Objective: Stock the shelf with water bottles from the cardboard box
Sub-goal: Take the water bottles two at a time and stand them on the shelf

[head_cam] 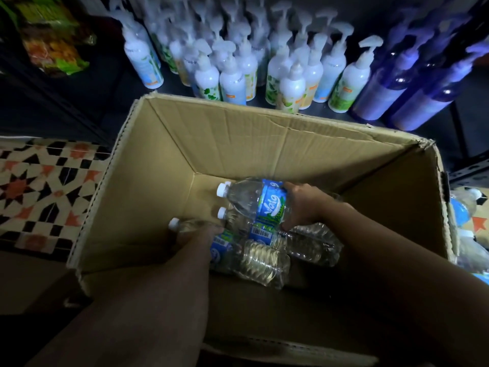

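Dark shelf (326, 109) carrying rows of bottles, with a cardboard box (238, 144) standing in front of it.
White pump bottles (232, 80) are standing upright and crowded together across the shelf, with tall purple bottles (381, 94) standing just beside them on the right. A patterned tile floor (39, 186) is showing left of the box, and loose water bottles (465, 207) are lying on it at the box's right side. Inside the box, clear water bottles (264, 260) are lying on their sides on the cardboard bottom.
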{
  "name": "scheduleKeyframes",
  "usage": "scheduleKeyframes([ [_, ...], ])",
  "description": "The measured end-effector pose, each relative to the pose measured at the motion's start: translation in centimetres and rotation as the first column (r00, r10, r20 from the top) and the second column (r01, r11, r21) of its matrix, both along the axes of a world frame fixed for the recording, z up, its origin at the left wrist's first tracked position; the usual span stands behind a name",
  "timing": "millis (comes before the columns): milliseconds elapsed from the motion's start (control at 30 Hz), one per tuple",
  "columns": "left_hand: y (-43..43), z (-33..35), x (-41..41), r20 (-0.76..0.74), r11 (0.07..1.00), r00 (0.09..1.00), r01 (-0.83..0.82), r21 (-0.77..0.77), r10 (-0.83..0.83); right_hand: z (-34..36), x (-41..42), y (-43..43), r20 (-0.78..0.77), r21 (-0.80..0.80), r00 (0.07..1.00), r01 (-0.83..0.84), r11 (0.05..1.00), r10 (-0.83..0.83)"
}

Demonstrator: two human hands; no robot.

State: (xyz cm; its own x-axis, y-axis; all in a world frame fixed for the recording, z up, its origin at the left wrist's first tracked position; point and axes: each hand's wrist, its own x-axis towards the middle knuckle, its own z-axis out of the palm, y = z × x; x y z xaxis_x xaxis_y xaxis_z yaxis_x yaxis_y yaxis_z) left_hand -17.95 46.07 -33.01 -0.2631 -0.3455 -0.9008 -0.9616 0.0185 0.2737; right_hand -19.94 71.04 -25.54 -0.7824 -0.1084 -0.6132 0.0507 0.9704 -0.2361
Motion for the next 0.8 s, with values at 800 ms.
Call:
scheduleKeyframes([
  [800, 6.2, 3.0, 1.9, -0.061, 0.945, 0.985, 0.173, 0.278, -0.162, -0.3, 1.7, -0.8, -0.125, 0.049, 0.992, 0.032, 0.998, -0.025],
])
